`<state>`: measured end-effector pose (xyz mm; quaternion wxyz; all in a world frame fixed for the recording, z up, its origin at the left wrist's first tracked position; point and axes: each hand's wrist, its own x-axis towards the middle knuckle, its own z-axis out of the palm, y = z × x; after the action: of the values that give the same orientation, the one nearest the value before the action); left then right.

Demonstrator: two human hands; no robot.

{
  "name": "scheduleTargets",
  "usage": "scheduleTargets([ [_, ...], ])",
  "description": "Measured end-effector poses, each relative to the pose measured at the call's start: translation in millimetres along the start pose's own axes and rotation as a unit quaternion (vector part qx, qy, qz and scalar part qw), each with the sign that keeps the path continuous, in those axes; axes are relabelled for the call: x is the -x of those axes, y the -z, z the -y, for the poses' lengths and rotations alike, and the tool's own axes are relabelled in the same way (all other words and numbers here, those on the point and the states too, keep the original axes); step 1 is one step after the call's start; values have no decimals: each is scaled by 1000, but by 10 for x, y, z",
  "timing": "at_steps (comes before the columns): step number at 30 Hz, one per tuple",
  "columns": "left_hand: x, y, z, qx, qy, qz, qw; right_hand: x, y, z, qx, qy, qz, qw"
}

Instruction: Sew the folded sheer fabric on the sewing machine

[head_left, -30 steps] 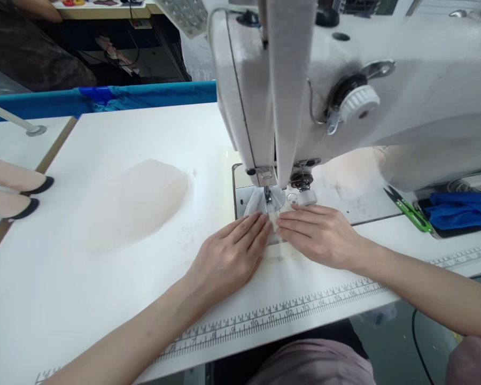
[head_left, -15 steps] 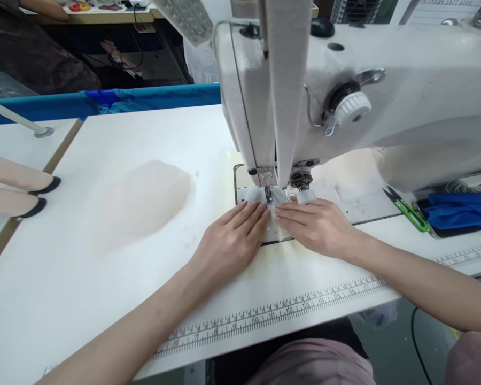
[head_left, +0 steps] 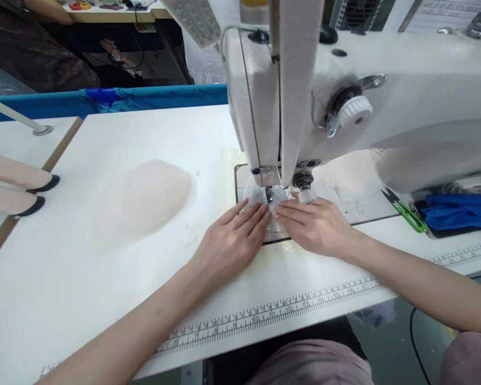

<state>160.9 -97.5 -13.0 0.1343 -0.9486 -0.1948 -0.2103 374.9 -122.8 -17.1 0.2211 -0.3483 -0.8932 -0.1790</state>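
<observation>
My left hand (head_left: 234, 235) lies flat on the sewing machine's bed, palm down, with its fingertips just left of the presser foot (head_left: 269, 194). On the other side, my right hand (head_left: 316, 222) is also flat, fingers stretched toward the foot and partly under a white knob. Between and beneath the fingertips is a small piece of thin, whitish, see-through material (head_left: 254, 193), pressed against the metal plate. Its full outline is hidden by my fingers. The white sewing machine (head_left: 409, 91) stands over both hands.
Green-handled thread snips (head_left: 409, 215) and a blue cloth (head_left: 459, 209) lie at the right. A pale beige patch (head_left: 158, 195), perhaps sheer fabric, shows on the white table. Two beige, dark-tipped forms (head_left: 16, 187) are at far left. A printed ruler (head_left: 260, 316) follows the front edge.
The view has shifted slightly, so the machine head appears a little lower and farther right. Both hands keep nearly the same place; the whitish material by the foot looks slightly shifted.
</observation>
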Motion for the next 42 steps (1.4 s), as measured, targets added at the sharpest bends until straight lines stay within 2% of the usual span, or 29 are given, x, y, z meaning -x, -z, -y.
scheduleTargets([
  [6, 18, 64, -73, 0, 10, -5, 1000, 26, 51, 50, -8, 2, 20, 1000],
  [19, -10, -59, 27, -11, 54, -2, 998, -36, -40, 6, -13, -53, 50, 997],
  [29, -41, -109, 89, -1, 76, 2, 997, -31, -73, -19, 39, -47, 54, 997],
  [42, -42, -115, 139, -7, 94, 6, 995, -25, 20, -60, 75, -80, 51, 993],
])
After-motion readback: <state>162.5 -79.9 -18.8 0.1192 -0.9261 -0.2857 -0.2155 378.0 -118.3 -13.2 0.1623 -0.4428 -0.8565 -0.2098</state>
